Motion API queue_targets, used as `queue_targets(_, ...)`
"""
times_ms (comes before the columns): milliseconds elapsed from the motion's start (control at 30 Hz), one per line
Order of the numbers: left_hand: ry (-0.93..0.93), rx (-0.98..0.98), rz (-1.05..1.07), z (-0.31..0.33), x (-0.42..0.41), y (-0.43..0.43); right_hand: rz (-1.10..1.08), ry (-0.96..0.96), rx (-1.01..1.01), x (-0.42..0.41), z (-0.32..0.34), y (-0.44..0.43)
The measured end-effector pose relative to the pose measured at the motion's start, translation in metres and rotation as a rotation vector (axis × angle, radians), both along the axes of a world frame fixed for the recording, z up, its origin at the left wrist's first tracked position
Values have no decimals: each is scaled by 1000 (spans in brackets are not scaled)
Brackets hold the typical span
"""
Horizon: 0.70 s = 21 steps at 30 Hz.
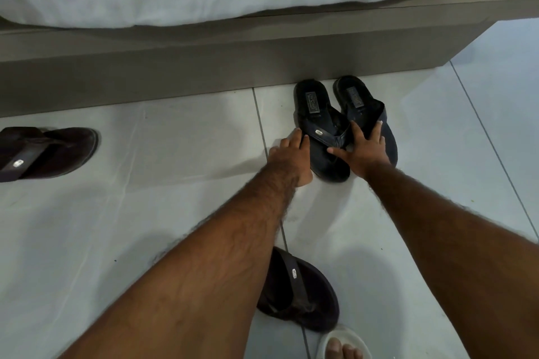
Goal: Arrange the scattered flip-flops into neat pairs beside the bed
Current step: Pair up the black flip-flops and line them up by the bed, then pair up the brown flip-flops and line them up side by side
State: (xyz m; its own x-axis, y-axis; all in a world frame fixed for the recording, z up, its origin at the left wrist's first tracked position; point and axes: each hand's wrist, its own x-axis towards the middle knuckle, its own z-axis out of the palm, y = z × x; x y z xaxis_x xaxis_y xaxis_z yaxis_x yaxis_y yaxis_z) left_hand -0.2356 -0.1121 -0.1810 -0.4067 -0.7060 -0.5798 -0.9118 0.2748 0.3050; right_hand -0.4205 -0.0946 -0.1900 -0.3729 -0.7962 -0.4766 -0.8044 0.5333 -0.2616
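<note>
Flip-flops: the dark blue pair (344, 125) lies on the floor (175, 154) with heels against the bed base (175, 67), the toes crossing so the right one overlaps the left. The left hand (288, 151) rests at the left sandal's outer edge, grip spread and flat, holding nothing. The right hand (360, 148) lies across the overlapping straps, grip also spread, pressing rather than pinching. The step in hand looks like squaring this pair. Next, the toes likely need sliding apart until both soles lie parallel and just beside each other. Two brown ones remain unpaired: one (46, 151) far left near the base, one (297, 291) near the person's foot (344, 350), well apart
</note>
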Motion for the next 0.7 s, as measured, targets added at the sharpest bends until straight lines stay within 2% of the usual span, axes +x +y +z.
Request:
queue_targets(200, -38, 16, -75, 8, 13, -13, -26, -10, 42, 7, 7, -2)
queue_targets(300, -52, -35, -114, 23, 37, -29, 65, 188, -31, 18, 16, 4)
queue_targets(367, -52, -92, -123, 37, 65, -44, 258, 262, -169, 33, 24, 11)
queue_targets(433, -81, -170, -146, 50, 108, -58, 549, 151, -248, 56, 32, 23)
queue_targets(533, -204, -267, -149, 60, 195, -75, 1157, -13, -230, 88, 33, 53)
queue_targets(600, -328, -278, -69, 61, 262, -75, 1466, -81, -172, 105, 29, 76)
queue_targets(700, -435, -301, 213, 58, 349, -59, 1697, -148, -42, 116, 22, 105)
